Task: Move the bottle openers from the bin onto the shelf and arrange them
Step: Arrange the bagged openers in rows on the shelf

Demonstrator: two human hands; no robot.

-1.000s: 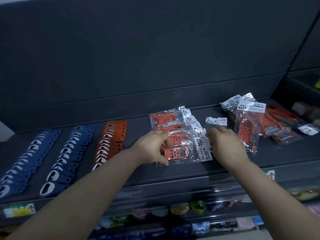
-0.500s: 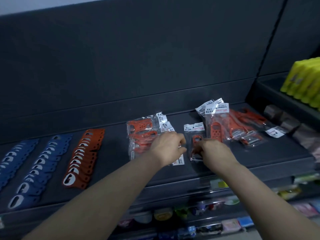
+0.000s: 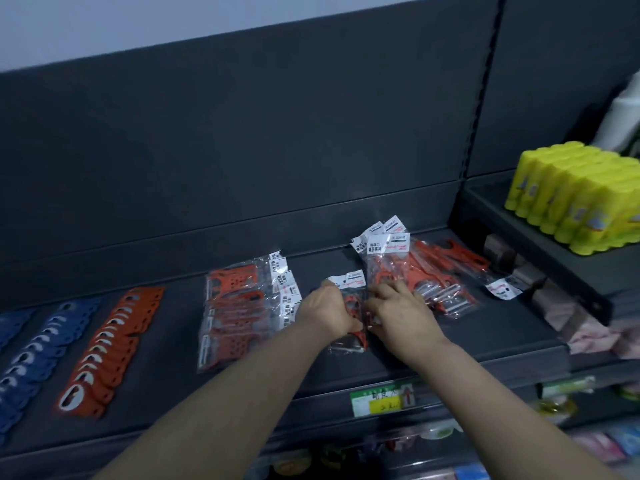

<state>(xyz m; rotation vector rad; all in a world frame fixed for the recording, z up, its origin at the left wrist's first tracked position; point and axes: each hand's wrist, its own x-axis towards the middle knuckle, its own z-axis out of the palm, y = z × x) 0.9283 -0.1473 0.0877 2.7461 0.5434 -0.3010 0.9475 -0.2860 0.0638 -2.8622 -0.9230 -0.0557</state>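
Note:
On the dark shelf [image 3: 485, 344] lies one bagged orange opener [image 3: 350, 306] with a white header card. My left hand [image 3: 327, 311] grips its left side and my right hand [image 3: 401, 315] presses on its right side; most of the bag is hidden under them. To the left is a neat overlapping column of bagged orange openers [image 3: 239, 313]. To the right, behind my right hand, lies a loose heap of bagged orange openers [image 3: 426, 271]. No bin is in view.
Rows of unbagged blue openers [image 3: 38, 348] and orange openers [image 3: 104, 348] fill the shelf's left part. A higher shelf at the right carries yellow bottles [image 3: 571, 195]. A green price tag [image 3: 381, 400] sits on the shelf's front edge; lower shelves hold small goods.
My left hand has left the bagged column and moved right onto the single bag. My right hand has closed in beside it. The view has turned to the right.

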